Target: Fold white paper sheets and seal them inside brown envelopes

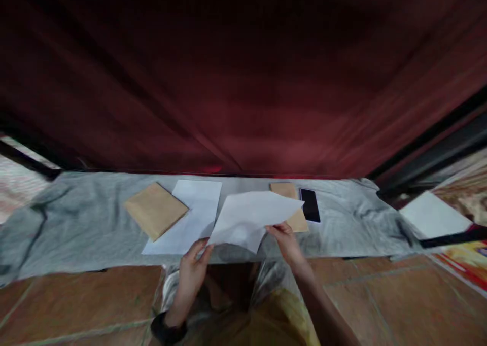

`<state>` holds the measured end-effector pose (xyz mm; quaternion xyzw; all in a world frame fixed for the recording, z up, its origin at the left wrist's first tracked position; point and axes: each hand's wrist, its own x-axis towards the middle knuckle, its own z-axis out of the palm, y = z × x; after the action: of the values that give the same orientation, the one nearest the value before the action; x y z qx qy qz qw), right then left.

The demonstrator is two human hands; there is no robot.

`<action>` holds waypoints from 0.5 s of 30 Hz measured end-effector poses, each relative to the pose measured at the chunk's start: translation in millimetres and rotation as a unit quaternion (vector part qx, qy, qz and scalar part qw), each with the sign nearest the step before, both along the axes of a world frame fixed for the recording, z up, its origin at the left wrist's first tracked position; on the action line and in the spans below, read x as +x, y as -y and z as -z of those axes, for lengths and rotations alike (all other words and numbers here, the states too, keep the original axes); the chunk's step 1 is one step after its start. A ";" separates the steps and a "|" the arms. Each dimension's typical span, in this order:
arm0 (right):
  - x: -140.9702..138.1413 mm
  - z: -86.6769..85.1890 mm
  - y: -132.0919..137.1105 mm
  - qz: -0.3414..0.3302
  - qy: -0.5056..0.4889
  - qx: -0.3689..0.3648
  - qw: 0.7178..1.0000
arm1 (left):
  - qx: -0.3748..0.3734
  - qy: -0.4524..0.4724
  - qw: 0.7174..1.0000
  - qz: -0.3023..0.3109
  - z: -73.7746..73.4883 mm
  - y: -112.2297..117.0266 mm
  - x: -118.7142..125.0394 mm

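A white sheet of paper is held up between both my hands, its surface bent and its far edge raised. My left hand pinches its near left corner between thumb and fingers. On the near right edge, my right hand grips the same sheet. Beneath and to the left lies more white paper on the grey cloth, with brown envelopes resting partly over it. Another brown envelope sits behind the held sheet, which covers part of it.
A dark-screened phone lies right of the brown envelope. Grey cloth covers the narrow surface, backed by a dark red panel. At far right are a white sheet-like item and a colourful printed item. Tiled floor shows below.
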<state>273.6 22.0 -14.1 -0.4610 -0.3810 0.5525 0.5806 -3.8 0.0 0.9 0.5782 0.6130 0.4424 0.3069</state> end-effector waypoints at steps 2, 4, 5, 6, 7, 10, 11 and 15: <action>4.9 -1.2 0.7 -0.007 0.007 0.024 1.000 | 0.025 -0.003 1.000 -0.003 -1.5 -0.8 -7.4; 10.2 -4.2 1.5 -0.020 0.032 0.058 0.998 | 0.054 -0.011 0.999 0.003 -1.9 -3.5 -13.6; 12.8 -6.3 1.8 -0.029 0.052 0.077 0.995 | 0.069 -0.016 0.997 0.009 -1.5 -5.6 -16.0; 14.9 -8.6 2.0 -0.039 0.076 0.092 0.992 | 0.085 -0.019 0.996 0.012 -0.6 -7.9 -17.8; 16.5 -10.8 2.0 -0.048 0.099 0.101 0.989 | 0.099 -0.019 0.995 0.011 0.7 -10.2 -19.0; 17.6 -14.4 2.4 -0.064 0.146 0.107 0.981 | 0.126 -0.007 0.992 0.003 6.7 -15.5 -19.5; 17.0 -14.1 2.8 -0.064 0.155 0.104 0.980 | 0.128 -0.004 0.992 0.001 8.7 -16.7 -19.1; 13.6 -7.7 6.1 -0.039 0.192 0.095 0.976 | 0.127 0.000 0.992 -0.003 10.9 -22.6 -16.6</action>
<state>287.2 15.9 -6.5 -0.4859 -0.5540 0.4368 0.5159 -20.5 22.6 -10.0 0.6104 0.5535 0.5177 0.2301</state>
